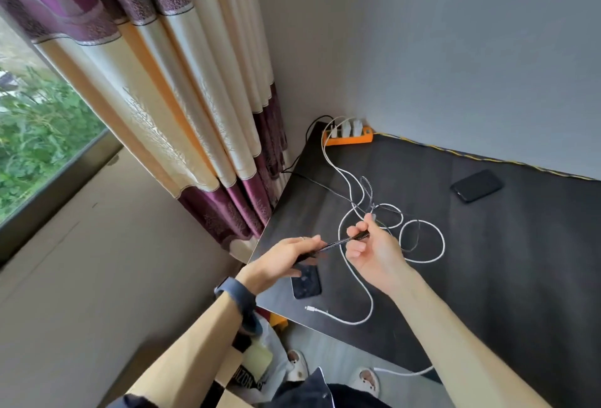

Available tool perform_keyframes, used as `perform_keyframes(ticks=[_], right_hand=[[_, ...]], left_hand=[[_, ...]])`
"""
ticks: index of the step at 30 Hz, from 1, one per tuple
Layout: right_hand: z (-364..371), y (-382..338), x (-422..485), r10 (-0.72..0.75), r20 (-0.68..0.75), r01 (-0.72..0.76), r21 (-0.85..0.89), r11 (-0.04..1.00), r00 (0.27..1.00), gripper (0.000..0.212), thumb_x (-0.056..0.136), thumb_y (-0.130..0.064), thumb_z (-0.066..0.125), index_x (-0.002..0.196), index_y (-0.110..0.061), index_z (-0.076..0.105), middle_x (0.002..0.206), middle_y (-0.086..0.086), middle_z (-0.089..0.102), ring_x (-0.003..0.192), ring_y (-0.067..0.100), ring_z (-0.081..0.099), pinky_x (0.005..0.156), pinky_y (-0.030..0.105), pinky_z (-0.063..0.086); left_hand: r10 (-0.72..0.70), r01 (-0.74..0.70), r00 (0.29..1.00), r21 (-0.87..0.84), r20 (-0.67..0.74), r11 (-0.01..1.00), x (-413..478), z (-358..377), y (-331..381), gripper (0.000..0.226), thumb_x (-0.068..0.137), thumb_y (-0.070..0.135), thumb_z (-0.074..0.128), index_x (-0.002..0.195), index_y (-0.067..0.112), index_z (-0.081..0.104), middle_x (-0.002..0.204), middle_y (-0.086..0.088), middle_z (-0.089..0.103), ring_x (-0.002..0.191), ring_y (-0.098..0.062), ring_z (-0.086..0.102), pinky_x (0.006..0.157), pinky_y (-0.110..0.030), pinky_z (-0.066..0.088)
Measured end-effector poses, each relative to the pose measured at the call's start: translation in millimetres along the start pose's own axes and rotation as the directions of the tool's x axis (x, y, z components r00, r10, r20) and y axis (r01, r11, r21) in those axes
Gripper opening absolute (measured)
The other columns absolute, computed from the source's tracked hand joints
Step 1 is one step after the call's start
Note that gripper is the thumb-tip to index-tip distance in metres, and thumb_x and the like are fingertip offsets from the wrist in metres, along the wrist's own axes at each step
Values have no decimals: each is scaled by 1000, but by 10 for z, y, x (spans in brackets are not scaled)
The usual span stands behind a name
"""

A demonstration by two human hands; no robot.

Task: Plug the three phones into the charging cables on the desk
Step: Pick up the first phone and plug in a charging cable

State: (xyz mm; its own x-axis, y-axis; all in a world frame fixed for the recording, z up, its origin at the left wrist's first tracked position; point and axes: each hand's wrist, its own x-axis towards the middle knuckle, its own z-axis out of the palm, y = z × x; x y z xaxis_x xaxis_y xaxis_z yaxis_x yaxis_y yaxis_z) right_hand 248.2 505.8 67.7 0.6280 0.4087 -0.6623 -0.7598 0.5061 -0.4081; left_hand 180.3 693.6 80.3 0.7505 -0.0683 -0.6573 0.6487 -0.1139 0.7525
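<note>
1. The left hand (286, 259) is curled round the dark braided cable (335, 242), holding it up over the desk (487, 277), well to the near side of the orange power strip (349, 138).
2. The right hand (374, 255) pinches that same cable further along, thumb and forefinger closed on it and the other fingers loosely bent.
3. The first phone (307, 284) lies flat directly under the left hand, far from the power strip by the desk's near edge and partly hidden.
4. The second phone (477, 186) lies to the right of the power strip, near the wall, well apart from both hands.
5. White cables (327, 160) loop out from the power strip towards the hands. A white plug (311, 309) lies just beside the first phone.
</note>
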Motion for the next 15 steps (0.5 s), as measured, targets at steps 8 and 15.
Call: perform_keyframes(ticks=[8,15], right_hand=[[-353,169,-51,-5,-109,3,-19,1000,994,33,105,-34,46,83,-11,55,91,12,73,50,12,49,56,22,43],[-378,577,-53,19,-101,-49,-296,954,995,21,103,-16,52,99,3,61,95,22,68,82,25,66,77,34,54]], left_hand=[[102,-159,982,-403,-159,901,-23,46,-338,28,90,-1,65,118,1,64,91,-13,73,61,-14,63,64,-22,57],[86,-280,847,-302,-524,911,25,-68,-299,23,89,7,71,111,5,64,93,-7,71,74,-9,67,74,-25,60]])
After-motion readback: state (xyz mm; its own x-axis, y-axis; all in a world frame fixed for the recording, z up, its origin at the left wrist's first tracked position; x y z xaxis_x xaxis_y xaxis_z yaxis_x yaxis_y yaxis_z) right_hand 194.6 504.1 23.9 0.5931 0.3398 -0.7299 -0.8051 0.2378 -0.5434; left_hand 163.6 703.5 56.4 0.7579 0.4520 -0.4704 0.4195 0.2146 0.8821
